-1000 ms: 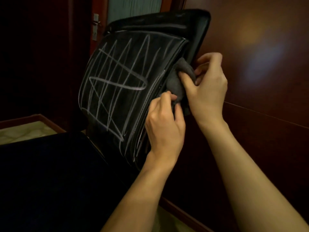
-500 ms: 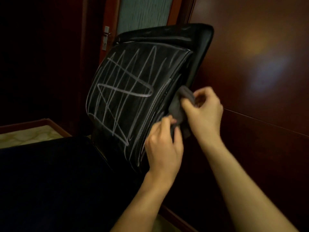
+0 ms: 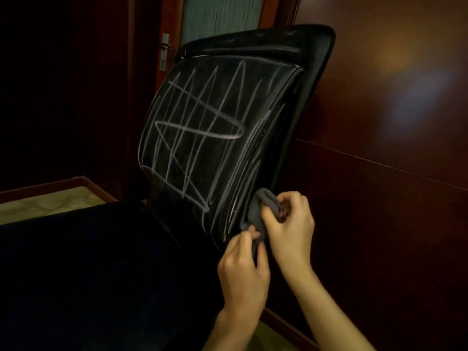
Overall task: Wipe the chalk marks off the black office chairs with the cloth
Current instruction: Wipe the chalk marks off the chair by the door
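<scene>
both hands are busy with the grey cloth (image 3: pixel 263 209) at about 5 o'clock of the chair backrest (image 3: pixel 212 138), right at its lower right edge. the right hand (image 3: pixel 291 224) has its fingers curled round the bunched upper part of the cloth, thumb pinching it from the front. the left hand (image 3: pixel 244 269) sits just below, at 7 o'clock of the right one, its fingertips pinching the cloth's lower tail. the cloth touches or nearly touches the backrest's side seam; i cannot tell which in this dim light.

the step in hand looks like gathering the cloth into a firm pad before wiping. to do it well, fold it so a flat, clean face looks toward the chair, not a loose knot, and let one hand take it fully while the other steadies the backrest's frame (image 3: pixel 316 79), since the back is tilted and may give under pressure. then work in long overlapping strokes from the top edge at 12 o'clock downward, turning the cloth as it loads with dust.

the chalk marks (image 3: pixel 200 130) lie up and left of the hands, at 10 to 11 o'clock: zigzags and a long oval covering nearly the whole panel, with finer lines down the right edge beside the cloth. none looks wiped yet. the dark seat (image 3: pixel 88 262) spreads at 8 o'clock.
</scene>
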The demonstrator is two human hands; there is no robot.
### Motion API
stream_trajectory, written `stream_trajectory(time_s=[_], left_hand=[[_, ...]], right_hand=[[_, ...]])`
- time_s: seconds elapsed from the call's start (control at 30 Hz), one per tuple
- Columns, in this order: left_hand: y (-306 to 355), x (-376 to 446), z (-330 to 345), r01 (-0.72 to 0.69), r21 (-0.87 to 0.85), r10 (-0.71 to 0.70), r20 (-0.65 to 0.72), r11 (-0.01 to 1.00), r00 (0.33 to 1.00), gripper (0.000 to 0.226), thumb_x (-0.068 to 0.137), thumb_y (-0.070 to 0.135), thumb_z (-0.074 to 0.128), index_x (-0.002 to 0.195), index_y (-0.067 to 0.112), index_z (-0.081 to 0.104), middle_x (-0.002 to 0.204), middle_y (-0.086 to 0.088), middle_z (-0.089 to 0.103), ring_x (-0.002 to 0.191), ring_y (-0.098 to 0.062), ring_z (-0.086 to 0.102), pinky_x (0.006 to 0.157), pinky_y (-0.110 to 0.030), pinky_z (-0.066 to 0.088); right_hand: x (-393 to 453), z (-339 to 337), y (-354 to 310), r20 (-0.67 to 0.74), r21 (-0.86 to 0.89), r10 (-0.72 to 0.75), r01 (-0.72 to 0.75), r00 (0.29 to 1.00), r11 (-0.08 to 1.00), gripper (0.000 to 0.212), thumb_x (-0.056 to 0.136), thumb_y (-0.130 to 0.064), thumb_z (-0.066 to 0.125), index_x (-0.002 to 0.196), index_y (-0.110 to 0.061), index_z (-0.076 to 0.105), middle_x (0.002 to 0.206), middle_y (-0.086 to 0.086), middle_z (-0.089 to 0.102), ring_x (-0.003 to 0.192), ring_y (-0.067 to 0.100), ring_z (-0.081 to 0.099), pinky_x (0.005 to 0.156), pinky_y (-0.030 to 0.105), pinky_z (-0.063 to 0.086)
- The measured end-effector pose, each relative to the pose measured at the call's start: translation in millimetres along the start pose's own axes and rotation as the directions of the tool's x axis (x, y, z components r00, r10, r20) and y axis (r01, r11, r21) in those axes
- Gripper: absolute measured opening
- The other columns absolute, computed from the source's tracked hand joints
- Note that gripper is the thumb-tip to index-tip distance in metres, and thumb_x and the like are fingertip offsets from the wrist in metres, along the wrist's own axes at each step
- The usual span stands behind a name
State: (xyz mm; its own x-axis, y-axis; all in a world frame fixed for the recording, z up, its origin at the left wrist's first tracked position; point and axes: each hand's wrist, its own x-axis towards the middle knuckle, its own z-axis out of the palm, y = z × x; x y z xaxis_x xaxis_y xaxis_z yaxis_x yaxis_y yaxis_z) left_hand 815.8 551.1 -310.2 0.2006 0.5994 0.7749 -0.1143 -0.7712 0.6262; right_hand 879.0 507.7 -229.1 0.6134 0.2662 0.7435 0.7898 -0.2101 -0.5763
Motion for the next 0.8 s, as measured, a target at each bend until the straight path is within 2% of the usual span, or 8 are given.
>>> stream_trajectory(time_s=[0.07,0.17,0.33,0.5,0.63,0.7,0.8], left_hand=[[3,7,0,-0.001,-0.022,0.001,-0.017,1.0,1.0,0.016,0.085,0.015,0.069,0.099,0.018,0.062,0.094,0.001,0.07,0.086,-0.013,0.069,0.075,-0.02,0.05],[28,45,1,0.002,-0.097,-0.011,-0.096,0.995,0.995,0.018,0.09,0.025,0.055,0.101,0.015,0.064,0.097,-0.002,0.071,0.091,-0.019,0.069,0.077,-0.03,0.052],[56,86,7,0.045,-0.039,-0.049,-0.111,0.998,0.993,0.014,0.09,0.019,0.063,0.104,0.016,0.061,0.092,-0.004,0.07,0.087,-0.024,0.067,0.073,-0.04,0.051],[4,18,4,0.024,-0.035,-0.026,-0.049,0.999,0.998,0.021,0.091,0.028,0.051,0.101,0.014,0.063,0.096,-0.003,0.072,0.087,-0.022,0.07,0.069,-0.034,0.056],[-47,-51,-3,0.133,0.043,-0.138,0.122,0.99,0.983,0.018,0.089,0.032,0.048,0.102,0.023,0.057,0.091,0.001,0.07,0.078,-0.019,0.07,0.063,-0.029,0.054],[-62,-73,-7,0.17,0.066,-0.18,0.178,0.983,0.968,0.015,0.089,0.033,0.047,0.102,0.029,0.051,0.09,0.003,0.07,0.077,-0.017,0.07,0.061,-0.028,0.054],[-59,-70,-9,0.185,-0.026,-0.178,0.158,0.982,0.971,0.017,0.091,0.03,0.051,0.104,0.023,0.058,0.097,0.003,0.071,0.088,-0.014,0.07,0.07,-0.029,0.056]], right_hand=[[8,-1,-5,-0.017,-0.027,-0.02,0.02,1.0,0.999,0.02,0.079,-0.011,0.074,0.088,-0.019,0.058,0.089,-0.002,0.053,0.076,0.005,0.052,0.066,0.014,0.038],[52,-10,-31,-0.082,-0.081,-0.081,0.074,0.993,0.994,0.017,0.078,-0.016,0.074,0.089,-0.015,0.062,0.088,0.004,0.055,0.079,0.019,0.056,0.072,0.031,0.042],[96,-20,-54,-0.074,-0.145,-0.074,0.063,0.995,0.988,0.019,0.081,-0.026,0.071,0.09,-0.023,0.055,0.094,0.005,0.059,0.082,0.017,0.054,0.071,0.027,0.035],[27,1,-9,-0.002,-0.106,-0.016,0.016,1.0,0.994,0.018,0.08,-0.019,0.072,0.091,-0.019,0.057,0.088,0.005,0.053,0.074,0.011,0.048,0.068,0.023,0.032],[-47,26,35,0.131,-0.159,0.142,-0.121,0.981,0.98,0.022,0.081,-0.016,0.073,0.093,-0.023,0.056,0.091,-0.003,0.048,0.073,0.001,0.046,0.066,0.02,0.033],[-70,32,47,0.183,-0.201,0.201,-0.163,0.962,0.966,0.02,0.084,-0.016,0.073,0.094,-0.022,0.057,0.092,-0.004,0.047,0.076,0.002,0.049,0.064,0.018,0.034],[-64,28,43,0.135,-0.239,0.132,-0.097,0.982,0.966,0.017,0.083,-0.015,0.074,0.094,-0.017,0.061,0.089,-0.001,0.049,0.074,0.008,0.048,0.066,0.021,0.033]])
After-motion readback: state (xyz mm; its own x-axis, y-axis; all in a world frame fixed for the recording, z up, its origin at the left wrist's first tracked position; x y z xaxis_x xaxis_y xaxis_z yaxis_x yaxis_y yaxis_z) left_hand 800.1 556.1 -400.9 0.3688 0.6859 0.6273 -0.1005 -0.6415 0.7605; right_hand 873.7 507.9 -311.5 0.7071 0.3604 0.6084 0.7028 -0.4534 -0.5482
